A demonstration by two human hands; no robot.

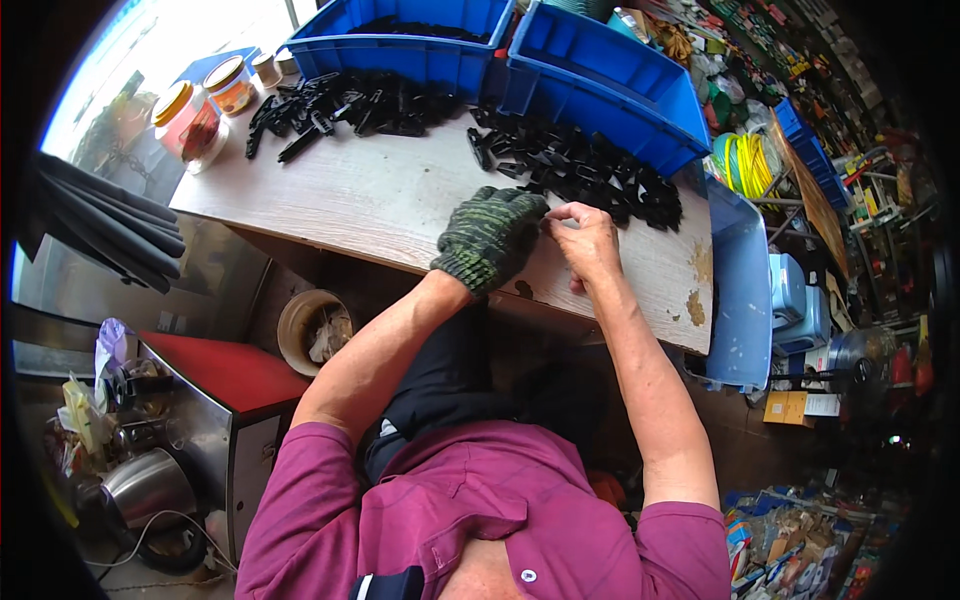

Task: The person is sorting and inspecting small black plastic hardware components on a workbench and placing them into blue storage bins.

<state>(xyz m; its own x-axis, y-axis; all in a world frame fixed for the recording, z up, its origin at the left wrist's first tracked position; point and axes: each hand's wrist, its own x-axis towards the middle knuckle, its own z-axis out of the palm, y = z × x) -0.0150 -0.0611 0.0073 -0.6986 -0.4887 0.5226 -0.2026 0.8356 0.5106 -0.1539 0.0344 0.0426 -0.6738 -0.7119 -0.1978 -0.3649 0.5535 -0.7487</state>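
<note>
My left hand [490,237], in a dark green knitted glove, is closed over the front edge of the table. My bare right hand [588,245] pinches with thumb and forefinger right against the glove's fingertips. Whatever sits between the two hands is too small and covered to name. Just beyond them lies a loose heap of small black plastic clip-like pieces [600,170], spreading to the right. A second heap of similar black pieces [370,105] lies farther left on the table.
Two blue bins [400,55] [610,90] stand along the back of the pale wooden table [350,190]; the left one holds black pieces. Lidded jars [187,122] are at the far left. A light blue tub [740,290] is beside the right edge, and a bucket [296,335] is below.
</note>
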